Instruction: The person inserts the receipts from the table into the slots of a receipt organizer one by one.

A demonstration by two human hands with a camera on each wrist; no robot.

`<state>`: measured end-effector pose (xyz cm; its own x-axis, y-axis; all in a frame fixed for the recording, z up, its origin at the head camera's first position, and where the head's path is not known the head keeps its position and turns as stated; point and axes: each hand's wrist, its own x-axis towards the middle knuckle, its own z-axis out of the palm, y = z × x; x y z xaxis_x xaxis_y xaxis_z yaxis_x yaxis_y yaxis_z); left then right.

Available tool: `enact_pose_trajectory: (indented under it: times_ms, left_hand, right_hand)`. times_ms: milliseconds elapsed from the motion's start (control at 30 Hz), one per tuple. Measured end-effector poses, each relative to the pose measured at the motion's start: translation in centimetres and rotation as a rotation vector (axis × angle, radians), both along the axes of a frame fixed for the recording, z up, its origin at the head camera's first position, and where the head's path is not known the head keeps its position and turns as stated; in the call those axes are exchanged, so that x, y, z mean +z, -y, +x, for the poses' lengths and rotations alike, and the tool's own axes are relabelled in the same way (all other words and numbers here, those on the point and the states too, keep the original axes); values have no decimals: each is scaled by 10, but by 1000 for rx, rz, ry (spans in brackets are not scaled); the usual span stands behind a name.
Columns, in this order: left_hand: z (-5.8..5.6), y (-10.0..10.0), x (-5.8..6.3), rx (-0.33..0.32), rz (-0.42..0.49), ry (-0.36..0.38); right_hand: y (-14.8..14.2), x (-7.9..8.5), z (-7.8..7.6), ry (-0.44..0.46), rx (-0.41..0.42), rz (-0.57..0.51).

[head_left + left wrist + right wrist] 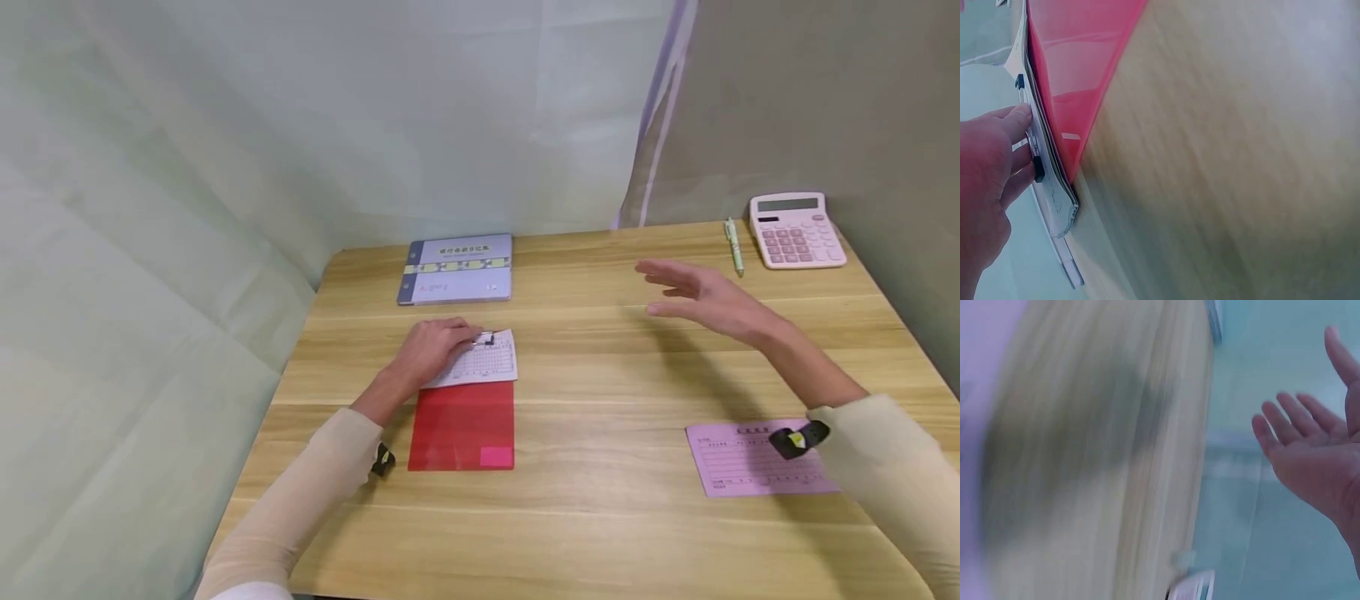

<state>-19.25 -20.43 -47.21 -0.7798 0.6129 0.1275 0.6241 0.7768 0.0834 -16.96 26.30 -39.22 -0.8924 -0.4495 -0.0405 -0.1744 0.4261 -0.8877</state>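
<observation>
Near the table's middle left, my left hand (pixel 435 346) holds the clipped edge of a small stack of printed sheets (pixel 487 362). In the left wrist view, the thumb and fingers of my left hand (pixel 997 162) pinch at a binder clip (pixel 1037 169) on that stack, partly hiding it. The sheets lie over the upper part of a red plastic folder (pixel 461 425) with a pink label near its lower right corner. My right hand (pixel 712 300) hovers above the table with fingers extended and thumb apart, holding nothing; the right wrist view shows its palm.
A blue-grey account book (pixel 461 283) lies at the back left. Back right are a light green pen (pixel 734 247) and a pink calculator (pixel 797 233). A pink printed form pad (pixel 731 467) lies under my right forearm. Curtains (pixel 450 108) hang behind the wooden table (pixel 600 533).
</observation>
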Motion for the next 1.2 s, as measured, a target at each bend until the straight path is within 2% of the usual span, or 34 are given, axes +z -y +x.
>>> enact_pose_trajectory:
  times_ms: [100,300,533,767,967,1067,1200]
  left_hand:
    - [0,1,0,8,5,7]
    - [0,2,0,12,34,6]
    - [-1,3,-2,38,73,45]
    - [-1,4,-5,78,131,98]
    - [-2,8,-10,112,288,205]
    - [-4,10,-12,127,357,254]
    - [-6,11,-13,150,387,289]
  right_hand:
    - [-38,-3,19,-35,19,31]
    - [-100,-25,61,-79,18,37]
    - [-148,-52,101,-35,-103,119]
    - [-168,-73,128,-61,-178,139]
    - [-172,-87,144,-35,-256,111]
    - [-170,-93,148,-83,-283,117]
    - [-165,-96,150,-160,-308,164]
